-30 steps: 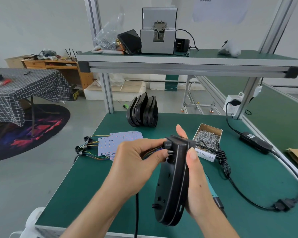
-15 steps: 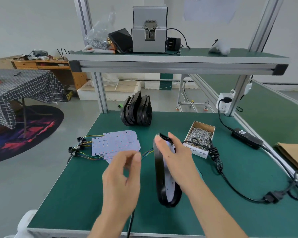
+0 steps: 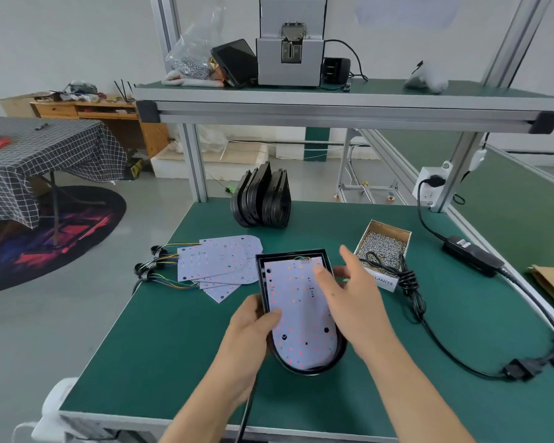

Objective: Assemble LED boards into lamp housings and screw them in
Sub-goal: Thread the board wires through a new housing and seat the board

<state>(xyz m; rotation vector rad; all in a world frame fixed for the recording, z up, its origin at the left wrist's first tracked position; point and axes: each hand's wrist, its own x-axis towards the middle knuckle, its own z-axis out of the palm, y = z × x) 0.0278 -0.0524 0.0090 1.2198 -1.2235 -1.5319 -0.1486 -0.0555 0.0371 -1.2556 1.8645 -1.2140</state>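
Hands meet at a black housing (image 3: 301, 367) that lies flat on the green surface (image 3: 160, 340), open side up, near the front edge. A white LED board (image 3: 301, 318) sits inside the housing, with small red and orange dots on it. The left hand (image 3: 253, 327) holds the left rim of the housing, with its thumb curled over onto the board. The right hand (image 3: 349, 298) is spread flat with straight fingers, lying over the right side of the board and rim, and it grips nothing. Just to the left of the housing lies a pile of boards (image 3: 219, 263), fanned out, with coloured wires (image 3: 163, 266) running off to the left. Behind them, well apart, a row of black housings (image 3: 261, 199) stands on edge. To the right of the held housing is a small box (image 3: 383, 244) full of screws. A bundled black cable (image 3: 410, 282) lies against the box and runs off to the right, toward a black power brick (image 3: 470, 255). Up on the shelf (image 3: 333, 100) stand a grey machine (image 3: 290, 43) and a bag (image 3: 191, 55).
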